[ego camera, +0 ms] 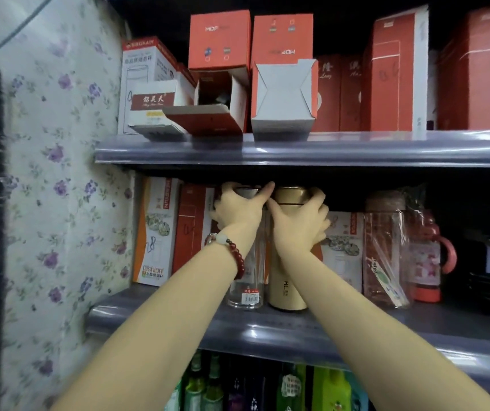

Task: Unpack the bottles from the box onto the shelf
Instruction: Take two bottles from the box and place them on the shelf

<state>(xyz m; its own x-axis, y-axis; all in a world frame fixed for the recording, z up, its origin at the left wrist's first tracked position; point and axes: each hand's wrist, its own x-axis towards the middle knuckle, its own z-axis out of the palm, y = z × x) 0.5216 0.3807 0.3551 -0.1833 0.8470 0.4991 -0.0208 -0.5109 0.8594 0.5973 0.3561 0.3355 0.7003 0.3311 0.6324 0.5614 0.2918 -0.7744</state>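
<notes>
Your left hand point(238, 210) grips the clear glass bottle point(245, 287) at its cap; your right hand point(298, 219) clasps the gold flask point(286, 287). Both stand upright, side by side, on the middle shelf point(267, 332).

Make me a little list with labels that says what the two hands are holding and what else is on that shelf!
left hand: wrapped around the top of the clear glass bottle
right hand: gripping the gold bottle near its lid
bottles: upright, side by side on the middle shelf
wrist: red bead bracelet on the left arm
right of the bottles: pink wrapped bottle, red bottle with handle
behind: boxes standing upright
shelf above: orange and white boxes, one open box
</notes>
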